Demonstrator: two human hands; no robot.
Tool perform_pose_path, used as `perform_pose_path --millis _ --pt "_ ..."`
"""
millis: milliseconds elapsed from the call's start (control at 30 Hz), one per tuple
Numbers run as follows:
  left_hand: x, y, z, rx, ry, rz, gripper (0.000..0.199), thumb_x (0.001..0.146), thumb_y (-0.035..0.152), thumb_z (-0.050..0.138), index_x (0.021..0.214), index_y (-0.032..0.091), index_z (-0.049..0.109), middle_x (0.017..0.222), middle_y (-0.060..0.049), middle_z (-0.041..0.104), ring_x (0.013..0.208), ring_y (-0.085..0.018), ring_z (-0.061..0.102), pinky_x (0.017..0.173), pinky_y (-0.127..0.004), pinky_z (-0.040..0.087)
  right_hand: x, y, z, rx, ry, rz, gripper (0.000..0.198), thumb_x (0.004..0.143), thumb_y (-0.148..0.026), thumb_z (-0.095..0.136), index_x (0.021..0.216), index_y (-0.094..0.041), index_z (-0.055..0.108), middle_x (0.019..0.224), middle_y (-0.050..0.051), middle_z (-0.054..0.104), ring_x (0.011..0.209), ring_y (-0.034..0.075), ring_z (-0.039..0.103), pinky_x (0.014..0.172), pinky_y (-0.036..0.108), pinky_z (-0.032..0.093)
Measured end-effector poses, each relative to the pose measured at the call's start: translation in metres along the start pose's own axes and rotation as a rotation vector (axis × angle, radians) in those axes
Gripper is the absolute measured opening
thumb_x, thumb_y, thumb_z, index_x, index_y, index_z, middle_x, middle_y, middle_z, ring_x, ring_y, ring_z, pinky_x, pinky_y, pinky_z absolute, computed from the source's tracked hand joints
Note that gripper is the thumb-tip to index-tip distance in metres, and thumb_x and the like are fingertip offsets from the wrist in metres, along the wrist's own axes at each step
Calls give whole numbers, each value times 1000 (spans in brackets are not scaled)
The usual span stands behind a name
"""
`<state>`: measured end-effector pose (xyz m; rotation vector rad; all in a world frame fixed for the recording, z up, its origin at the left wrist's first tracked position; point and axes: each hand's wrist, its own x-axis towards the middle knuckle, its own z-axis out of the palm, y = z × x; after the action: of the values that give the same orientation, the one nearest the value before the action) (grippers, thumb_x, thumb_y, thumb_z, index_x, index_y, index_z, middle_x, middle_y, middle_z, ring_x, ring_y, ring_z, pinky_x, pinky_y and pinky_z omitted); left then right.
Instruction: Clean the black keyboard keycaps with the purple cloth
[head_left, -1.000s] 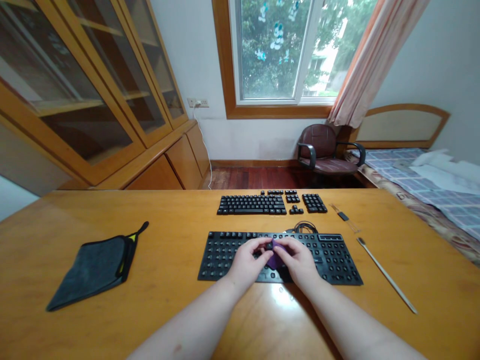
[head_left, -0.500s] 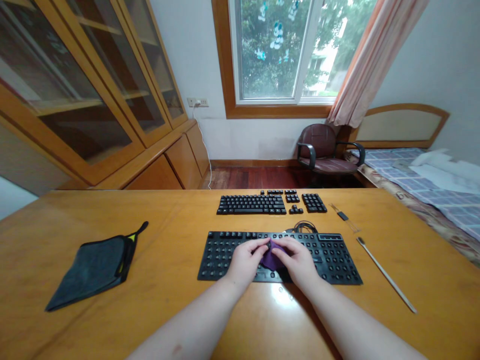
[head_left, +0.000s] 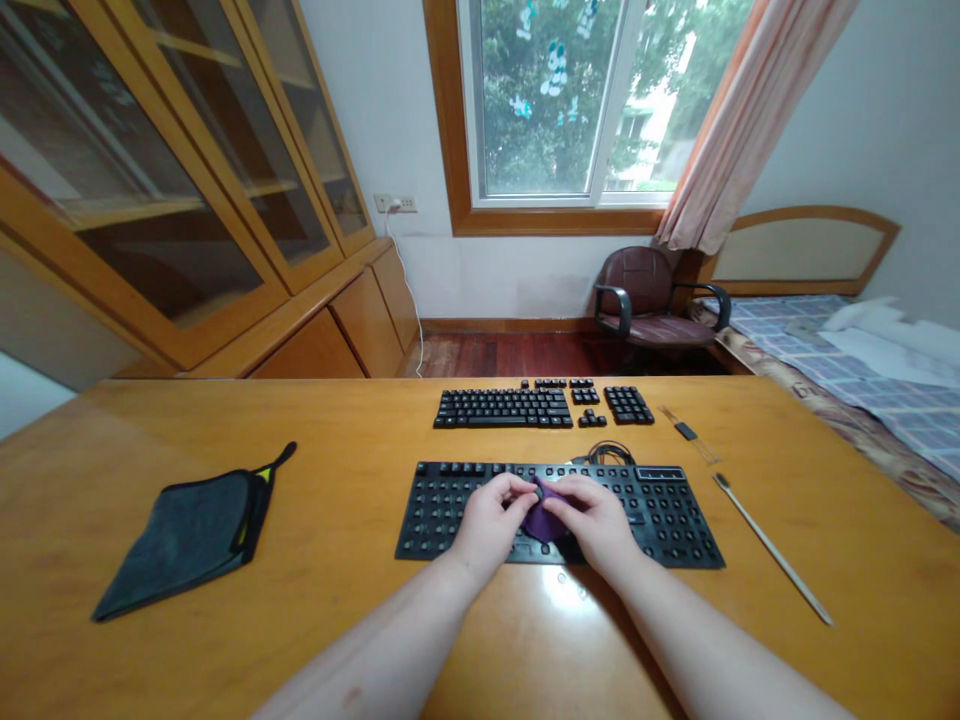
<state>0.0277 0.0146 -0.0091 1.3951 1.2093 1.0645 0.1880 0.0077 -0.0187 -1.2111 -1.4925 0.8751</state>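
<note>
Over the keyboard base (head_left: pixel 435 515), both hands meet at a purple cloth (head_left: pixel 546 527). The fingers of the right hand (head_left: pixel 600 518) are clamped on the cloth; those of the left hand (head_left: pixel 489 520) pinch a small dark piece (head_left: pixel 538 493) at its upper edge, too small to identify. Along the far edge of the counter (head_left: pixel 337 640) lie black keycaps (head_left: pixel 502 408) in blocks. A thin brush (head_left: pixel 776 552) lies toward the right edge, a folded grey cloth (head_left: pixel 184 535) toward the left.
</note>
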Motion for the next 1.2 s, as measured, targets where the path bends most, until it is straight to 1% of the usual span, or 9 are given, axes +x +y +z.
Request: perform_pose_path --millis 133,233,300,433,500,667,933,1067,1200 --pt "-1 3 1 6 -11 -14 5 73 21 59 74 17 62 74 -1 66 72 -15 62 68 -26 49 0 -3 0 14 44 1 8 69 -23 68 75 -23 73 75 5 69 73 20 63 71 35 51" --pt "-1 3 1 5 -8 -23 5 73 21 59 74 17 61 74 -2 67 73 -16 62 68 -27 49 0 -4 -1 -9 67 2 6 69 -22 67 73 -23 73 75 5 69 74 20 63 72 35 51" --pt "-1 2 0 3 -2 -11 7 73 22 59 75 17 62 75 -2 67 73 -16 62 68 -27 49 0 -5 -1 -14 50 5 9 70 -24 67 77 -23 73 78 6 69 77 20 63 74 35 51" --pt "-1 -2 0 23 -20 21 8 74 23 58 75 16 61 75 -2 66 72 -16 62 67 -27 49 -1 -3 0 -9 -46 9 21 71 -28 67 92 -25 72 88 7 69 83 21 63 79 37 50" --pt "-1 -2 0 39 -37 27 8 75 23 56 75 16 61 74 -2 66 72 -15 61 68 -27 49 -1 -2 0 -5 -68 21 24 71 -28 68 94 -25 72 88 6 69 83 21 63 79 38 50" --pt "-2 -2 1 58 -31 28 8 75 21 56 75 16 61 75 -1 66 72 -15 62 68 -26 49 -2 0 0 38 -50 43 20 71 -27 68 90 -26 73 85 6 70 80 21 63 77 37 50" --pt "-2 -4 3 49 -44 36 7 75 19 56 78 16 61 76 -2 66 74 -15 62 70 -27 50 0 1 -1 23 14 2 9 73 -27 65 76 -24 73 78 6 69 76 20 63 73 34 50" --pt "-4 1 3 48 -71 34 15 73 16 57 87 16 62 83 -3 67 78 -15 62 74 -28 51 0 -3 -1 -5 40 10 10 75 -27 63 73 -22 72 75 5 68 74 20 62 70 32 50" --pt "-3 7 2 70 -57 45 23 71 13 57 92 17 64 89 -4 67 79 -15 61 75 -28 50 -1 -5 0 1 29 8 12 77 -28 62 78 -23 72 79 5 68 77 20 62 73 33 49"
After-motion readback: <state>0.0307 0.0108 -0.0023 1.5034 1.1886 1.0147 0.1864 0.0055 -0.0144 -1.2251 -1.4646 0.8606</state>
